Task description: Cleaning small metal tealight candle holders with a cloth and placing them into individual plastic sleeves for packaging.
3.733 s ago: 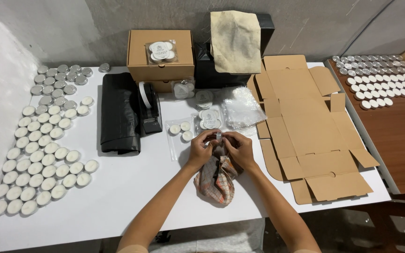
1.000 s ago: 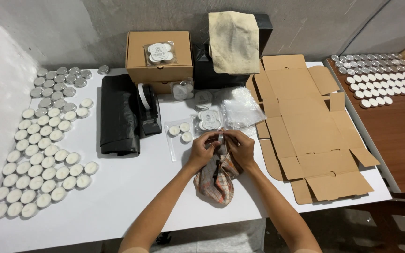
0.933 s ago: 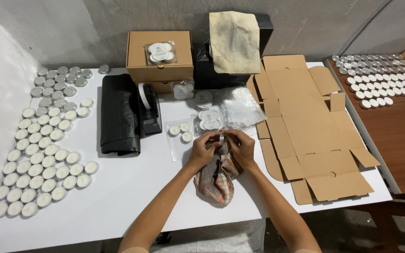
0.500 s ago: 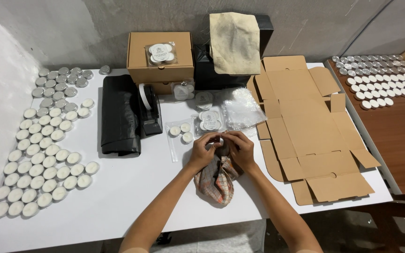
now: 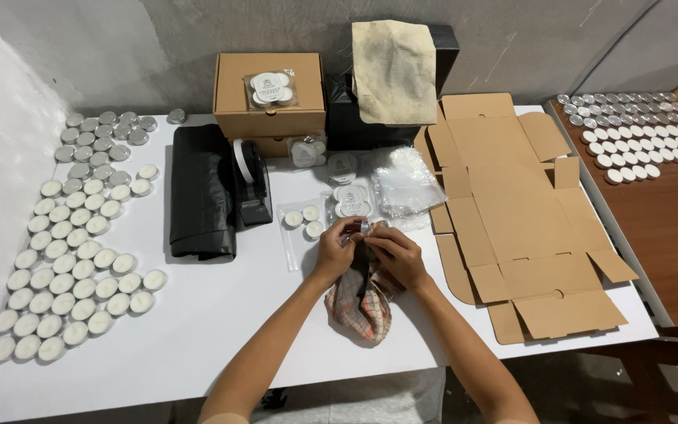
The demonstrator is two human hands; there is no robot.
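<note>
Both hands, left hand and right hand, pinch a tealight candle in the checked cloth; better to wipe gently.

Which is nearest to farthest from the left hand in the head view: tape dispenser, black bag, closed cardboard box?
From the left hand:
1. Tape dispenser, up-left of it.
2. Black bag, farther left.
3. Closed cardboard box, at the table's back edge.

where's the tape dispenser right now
In the head view the tape dispenser stands left of centre on the white table, against the black bag, just below the closed brown box.
</note>
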